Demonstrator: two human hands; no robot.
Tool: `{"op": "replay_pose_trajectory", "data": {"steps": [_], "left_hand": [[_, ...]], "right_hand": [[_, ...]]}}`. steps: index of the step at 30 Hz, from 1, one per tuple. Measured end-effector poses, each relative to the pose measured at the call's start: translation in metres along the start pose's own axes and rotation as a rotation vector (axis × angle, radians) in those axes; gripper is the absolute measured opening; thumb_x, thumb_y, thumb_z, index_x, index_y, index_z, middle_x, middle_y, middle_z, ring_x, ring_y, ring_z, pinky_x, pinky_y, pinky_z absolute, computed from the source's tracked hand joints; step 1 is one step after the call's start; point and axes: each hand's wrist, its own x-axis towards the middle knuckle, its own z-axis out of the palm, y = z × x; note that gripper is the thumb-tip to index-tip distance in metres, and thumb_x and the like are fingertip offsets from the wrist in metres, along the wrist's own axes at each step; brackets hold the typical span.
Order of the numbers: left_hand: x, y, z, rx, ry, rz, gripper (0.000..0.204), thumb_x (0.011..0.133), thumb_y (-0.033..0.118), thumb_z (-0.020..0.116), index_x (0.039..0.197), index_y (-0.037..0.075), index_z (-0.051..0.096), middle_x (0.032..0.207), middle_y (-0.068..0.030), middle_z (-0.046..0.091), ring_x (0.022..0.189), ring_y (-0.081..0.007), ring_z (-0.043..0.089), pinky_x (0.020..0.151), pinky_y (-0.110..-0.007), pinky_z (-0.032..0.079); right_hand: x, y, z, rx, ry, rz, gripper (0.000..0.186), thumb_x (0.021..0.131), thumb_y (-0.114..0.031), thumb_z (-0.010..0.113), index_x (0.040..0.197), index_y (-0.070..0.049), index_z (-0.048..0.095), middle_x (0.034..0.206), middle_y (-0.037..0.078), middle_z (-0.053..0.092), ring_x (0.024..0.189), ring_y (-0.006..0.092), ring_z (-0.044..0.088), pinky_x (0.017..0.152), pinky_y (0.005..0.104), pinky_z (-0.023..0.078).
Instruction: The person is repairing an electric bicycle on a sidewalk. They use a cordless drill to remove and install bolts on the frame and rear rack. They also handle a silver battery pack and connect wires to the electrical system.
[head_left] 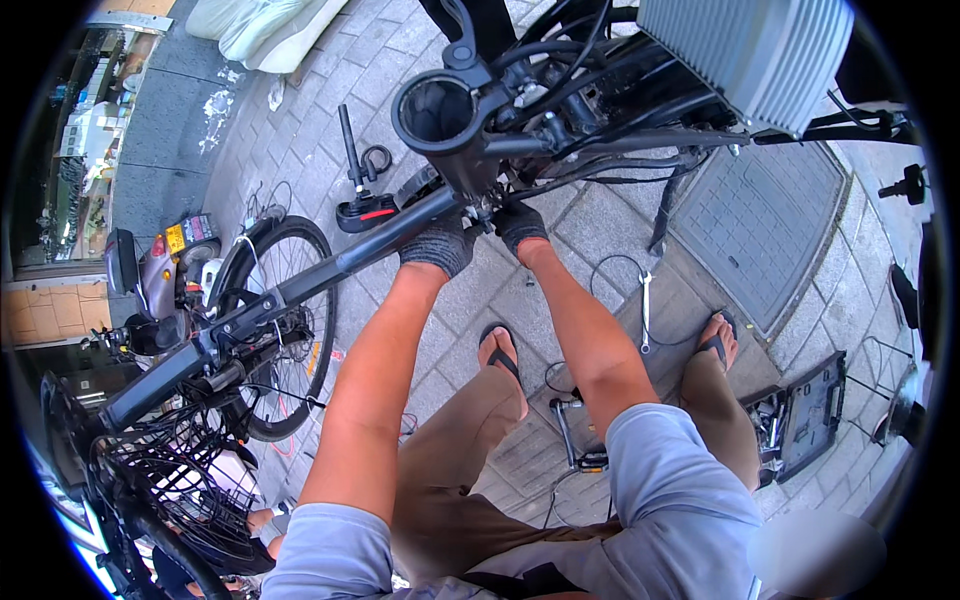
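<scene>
My left hand [435, 247], in a grey knitted glove, is closed against the underside of a long black bike tube [345, 255]; its fingertips are partly hidden. My right hand [518, 226], gloved alike, curls at the metal fittings [485, 212] below an open seat tube [432, 110]; what its fingers grip is unclear. Cables and frame parts crowd above both hands. A black saddle with its post [362, 212] lies on the paving just left of them. A wrench [645, 310] lies right of my right forearm.
A wheel [318, 360] and wire basket [190, 480] are at left, beside another two-wheeler [170, 280]. A pedal [592, 460] and black plate [812, 410] lie low right. A drain cover [760, 230] is at right, pale padding [270, 30] upper left. Another person's arm [268, 530] shows lower left.
</scene>
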Motion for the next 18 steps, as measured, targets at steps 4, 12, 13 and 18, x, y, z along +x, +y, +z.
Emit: {"op": "replay_pose_trajectory", "data": {"steps": [4, 12, 13, 18], "left_hand": [[0.007, 0.002, 0.003, 0.033, 0.011, 0.014, 0.075, 0.096, 0.056, 0.053, 0.144, -0.002, 0.048, 0.147, -0.029, 0.048, 0.138, -0.0431, 0.045, 0.116, -0.05, 0.033], [0.001, 0.009, -0.008, 0.08, 0.066, 0.01, 0.081, 0.094, 0.06, 0.055, 0.144, -0.002, 0.046, 0.145, -0.0298, 0.049, 0.138, -0.0439, 0.044, 0.116, -0.052, 0.032], [0.002, 0.01, -0.007, 0.075, 0.067, 0.008, 0.08, 0.094, 0.06, 0.055, 0.144, -0.002, 0.046, 0.146, -0.0297, 0.049, 0.138, -0.0439, 0.044, 0.116, -0.053, 0.033], [-0.001, 0.007, -0.003, 0.084, 0.056, 0.006, 0.079, 0.093, 0.059, 0.056, 0.145, 0.001, 0.046, 0.147, -0.0289, 0.048, 0.138, -0.0431, 0.044, 0.116, -0.052, 0.032]], "right_hand": [[0.004, 0.014, -0.009, 0.026, 0.138, -0.261, 0.027, 0.092, -0.005, 0.065, 0.118, -0.005, 0.07, 0.104, 0.013, 0.074, 0.092, 0.0218, 0.069, 0.082, 0.0343, 0.054], [0.009, -0.013, -0.031, -0.725, 0.16, -0.568, 0.023, 0.095, -0.021, 0.057, 0.109, -0.014, 0.074, 0.115, 0.016, 0.071, 0.106, 0.0322, 0.067, 0.091, 0.0409, 0.052], [0.007, -0.016, -0.032, -0.855, 0.163, -0.648, 0.024, 0.095, -0.023, 0.054, 0.106, -0.017, 0.075, 0.116, 0.015, 0.071, 0.109, 0.0346, 0.066, 0.092, 0.0432, 0.052], [-0.043, -0.036, -0.024, -0.381, 0.385, -0.318, 0.028, 0.089, -0.028, 0.066, 0.108, -0.009, 0.072, 0.109, 0.02, 0.07, 0.101, 0.0374, 0.066, 0.085, 0.0452, 0.053]]}}
